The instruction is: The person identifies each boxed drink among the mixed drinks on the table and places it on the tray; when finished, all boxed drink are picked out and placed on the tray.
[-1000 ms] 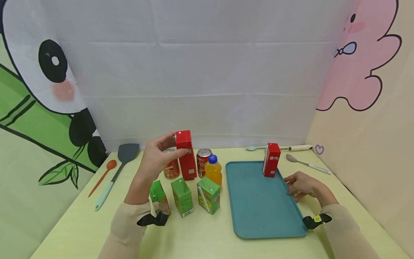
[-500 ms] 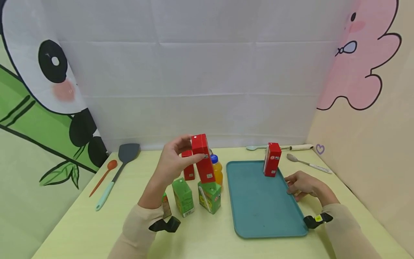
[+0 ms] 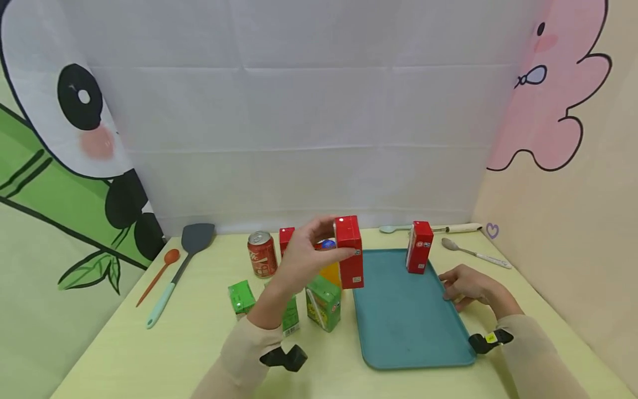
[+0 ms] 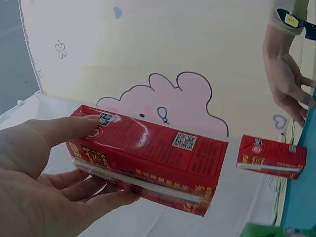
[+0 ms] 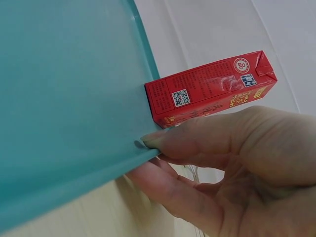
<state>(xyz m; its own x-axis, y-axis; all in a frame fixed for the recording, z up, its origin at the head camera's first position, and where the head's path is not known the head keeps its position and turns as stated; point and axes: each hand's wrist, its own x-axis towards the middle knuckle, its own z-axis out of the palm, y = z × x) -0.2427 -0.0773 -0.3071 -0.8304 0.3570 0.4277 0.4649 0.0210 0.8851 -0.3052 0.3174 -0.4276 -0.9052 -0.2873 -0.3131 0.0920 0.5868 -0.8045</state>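
My left hand (image 3: 305, 259) grips a red drink carton (image 3: 350, 257) by its upper part, thumb on one face and fingers on the other. The carton is upright in the head view, over the left edge of a teal tray (image 3: 408, 332). My right hand (image 3: 471, 288) pinches the tray's right rim; the right wrist view shows the thumb (image 5: 182, 140) on top and fingers below. Another red carton (image 3: 420, 247) stands in the tray's far right corner. Behind my left hand, a third red carton (image 3: 286, 238) and an orange juice bottle (image 3: 330, 274) are partly hidden.
Green drink cartons (image 3: 324, 305) stand left of the tray, one partly behind my left wrist. A red soda can (image 3: 261, 256) is behind them. A spatula (image 3: 197, 237) and an orange spoon (image 3: 171, 256) lie far left. Several utensils, including a spoon (image 3: 476, 254), lie beyond the tray.
My left hand has carried the red carton rightward, from beside the cans to the tray's left edge. The soda can shows again behind it. My right hand stays on the tray rim.
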